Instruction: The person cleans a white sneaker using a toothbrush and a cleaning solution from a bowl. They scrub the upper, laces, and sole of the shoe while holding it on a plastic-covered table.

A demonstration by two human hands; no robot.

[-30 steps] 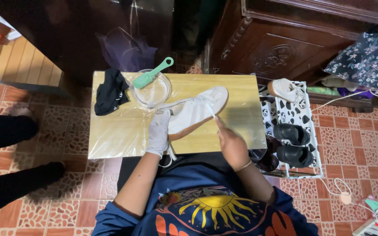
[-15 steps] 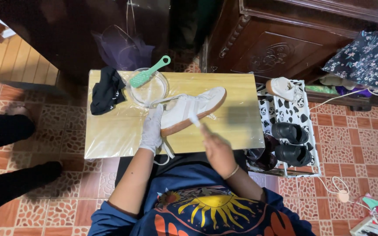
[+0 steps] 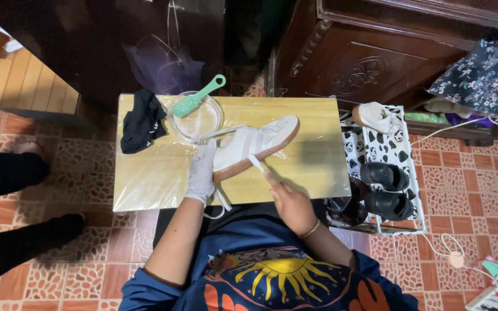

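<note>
On the wooden table (image 3: 162, 184), the gloved left hand (image 3: 201, 171) clasps the heel of the white sneaker (image 3: 255, 144). The right hand (image 3: 288, 198) pinches a small white brush (image 3: 256, 163) against its gum sole: scrubbing is underway, and further strokes along the edge seem called for.

The person wears a dark blue shirt (image 3: 272, 276) with short sleeves, printed in front with a yellow sun and orange shapes. The left hand (image 3: 201, 173) is in a white glove; the right hand (image 3: 291, 203) is bare, with a thin gold bracelet (image 3: 311, 230) at the wrist.
</note>
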